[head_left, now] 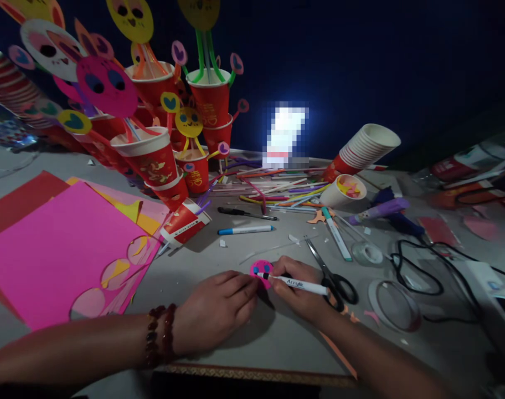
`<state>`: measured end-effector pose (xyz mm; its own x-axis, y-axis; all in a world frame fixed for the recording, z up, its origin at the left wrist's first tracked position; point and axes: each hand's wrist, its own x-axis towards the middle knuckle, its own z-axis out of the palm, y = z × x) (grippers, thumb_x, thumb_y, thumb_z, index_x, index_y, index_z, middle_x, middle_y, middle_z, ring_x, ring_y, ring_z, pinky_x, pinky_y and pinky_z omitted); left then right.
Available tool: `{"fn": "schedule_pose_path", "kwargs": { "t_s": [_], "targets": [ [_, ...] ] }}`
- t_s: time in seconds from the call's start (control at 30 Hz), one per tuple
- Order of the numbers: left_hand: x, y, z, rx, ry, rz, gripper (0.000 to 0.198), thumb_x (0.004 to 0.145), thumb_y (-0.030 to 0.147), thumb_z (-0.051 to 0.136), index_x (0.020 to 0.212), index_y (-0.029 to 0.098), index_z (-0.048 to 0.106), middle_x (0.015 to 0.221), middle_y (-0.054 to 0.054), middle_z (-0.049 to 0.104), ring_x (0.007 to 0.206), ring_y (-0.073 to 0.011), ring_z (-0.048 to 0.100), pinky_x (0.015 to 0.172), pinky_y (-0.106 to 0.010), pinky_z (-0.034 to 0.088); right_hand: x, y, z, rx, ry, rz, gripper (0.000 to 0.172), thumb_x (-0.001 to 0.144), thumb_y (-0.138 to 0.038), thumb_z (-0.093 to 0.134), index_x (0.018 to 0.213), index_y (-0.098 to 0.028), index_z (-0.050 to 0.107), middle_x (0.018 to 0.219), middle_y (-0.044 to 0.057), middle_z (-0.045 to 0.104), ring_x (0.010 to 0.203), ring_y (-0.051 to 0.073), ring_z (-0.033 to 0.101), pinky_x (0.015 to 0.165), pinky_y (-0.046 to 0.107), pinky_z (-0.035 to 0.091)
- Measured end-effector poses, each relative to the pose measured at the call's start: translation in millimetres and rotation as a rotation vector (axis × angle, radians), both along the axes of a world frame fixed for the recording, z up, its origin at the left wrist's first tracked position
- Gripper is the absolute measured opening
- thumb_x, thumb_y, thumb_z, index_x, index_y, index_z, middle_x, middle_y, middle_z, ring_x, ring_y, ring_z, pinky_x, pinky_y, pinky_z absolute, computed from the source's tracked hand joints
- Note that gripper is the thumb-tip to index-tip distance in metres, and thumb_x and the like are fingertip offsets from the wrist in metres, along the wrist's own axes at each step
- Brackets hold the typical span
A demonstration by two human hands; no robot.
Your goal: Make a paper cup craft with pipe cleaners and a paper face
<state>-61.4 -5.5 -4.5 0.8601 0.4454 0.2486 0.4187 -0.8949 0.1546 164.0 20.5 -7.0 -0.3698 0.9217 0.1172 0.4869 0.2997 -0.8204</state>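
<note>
A small pink paper disc (261, 271) with blue eye spots lies on the grey table (219, 260) near the front edge. My left hand (217, 310), with a bead bracelet at the wrist, rests on the table with its curled fingertips pressing the disc's left side. My right hand (298, 288) grips a white acrylic marker (296, 284), and the marker's tip touches the disc. Black-handled scissors (331, 274) lie just right of my right hand.
Pink, red and yellow paper sheets (65, 249) with round cut-outs lie at left. Red paper cups with animal-face toppers on straws (153, 155) crowd the back left. Loose straws (277, 191), pens (244, 229), a cup stack (364, 147), tape rolls (396, 305) and black cables (427, 271) lie at right.
</note>
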Motion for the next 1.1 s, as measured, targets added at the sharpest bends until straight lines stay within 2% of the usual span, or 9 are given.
{"fn": "schedule_pose_path", "kwargs": {
  "t_s": [0.33,0.6,0.8,1.1],
  "targets": [
    [0.7,0.2,1.2,-0.012,-0.019,-0.003,0.022,0.095,0.016,0.054,0.114,0.008,0.061,0.126,-0.014,0.063,0.117,-0.0254,0.056,0.096,-0.040,0.048,-1.3,0.8,0.2,0.025,0.001,-0.007,0.014,0.080,-0.023,0.053,0.066,-0.023,0.054,0.058,-0.001,0.059,0.054,0.015,0.054,0.053,0.026,0.039],
    [0.5,0.5,2.1,-0.018,-0.001,-0.009,0.025,0.095,0.017,0.054,0.117,0.007,0.060,0.129,-0.016,0.062,0.118,-0.0268,0.056,0.098,-0.040,0.048,0.7,-0.5,-2.0,0.003,0.015,-0.038,0.013,0.081,-0.024,0.054,0.068,-0.023,0.054,0.059,-0.001,0.058,0.054,0.016,0.054,0.054,0.026,0.039],
    [0.2,-0.3,-0.1,-0.002,0.018,0.003,0.023,0.097,0.018,0.050,0.115,0.009,0.062,0.131,-0.014,0.061,0.118,-0.0262,0.056,0.099,-0.039,0.048,0.8,-0.2,-2.0,0.004,0.024,-0.057,0.015,0.080,-0.025,0.054,0.066,-0.023,0.053,0.058,-0.001,0.057,0.054,0.016,0.052,0.053,0.026,0.037],
    [-0.1,-0.3,0.0,-0.001,0.028,-0.005,0.022,0.097,0.018,0.049,0.113,0.010,0.062,0.131,-0.013,0.061,0.118,-0.0265,0.056,0.099,-0.040,0.048,0.3,0.5,-2.3,0.047,0.040,-0.064,0.013,0.078,-0.019,0.053,0.065,-0.022,0.053,0.057,-0.003,0.055,0.052,0.014,0.051,0.052,0.025,0.037]
  ]
}}
